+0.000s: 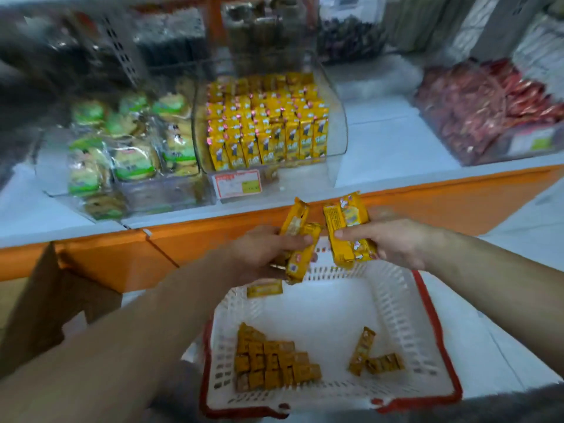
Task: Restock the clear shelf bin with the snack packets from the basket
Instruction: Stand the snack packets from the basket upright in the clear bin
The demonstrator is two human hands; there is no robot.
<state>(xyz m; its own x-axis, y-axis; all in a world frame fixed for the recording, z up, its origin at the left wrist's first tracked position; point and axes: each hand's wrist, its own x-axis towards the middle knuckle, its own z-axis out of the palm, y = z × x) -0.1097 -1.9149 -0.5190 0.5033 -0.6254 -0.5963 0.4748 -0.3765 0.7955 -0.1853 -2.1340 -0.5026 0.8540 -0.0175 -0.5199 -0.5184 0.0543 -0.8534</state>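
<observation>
Nearest: white slotted plastic basket (406,303) with red rim, low centre, floor mostly bare. Inside, block of yellow-brown snack packets (271,364) packed flat at near-left; three loose packets (377,357) at near-right, one tilted on end, the others lying beside it; single packet (264,289) lying flat against far-left wall. Above basket's far edge, both bare forearms reaching in from bottom corners. Left hand (262,254) fingers curled tight round a small bunch of yellow packets (300,239), thumb across the front, packets fanned upward and tilted right. Right hand (393,242) likewise clamped on a second bunch of yellow packets (345,230), thumb pressing front face, packets roughly upright. Two bunches close together, narrow gap between, not touching. Brown cardboard box (39,303) at far left, below the counter. Beyond hands, orange counter edge (195,236) with pale shelf top. On shelf, centre: clear shelf bin (335,132) with curved front, filled with upright rows of matching yellow packets (268,129), right strip inside bin bare. Price label (237,184) on front, just below bin; text unreadable. Left of it, clear bin of green-and-yellow wrapped biscuits (131,151). Far right, well apart, clear bin of red packets (485,108). Back row blurred, dark goods in clear containers (348,38), kind unclear.
</observation>
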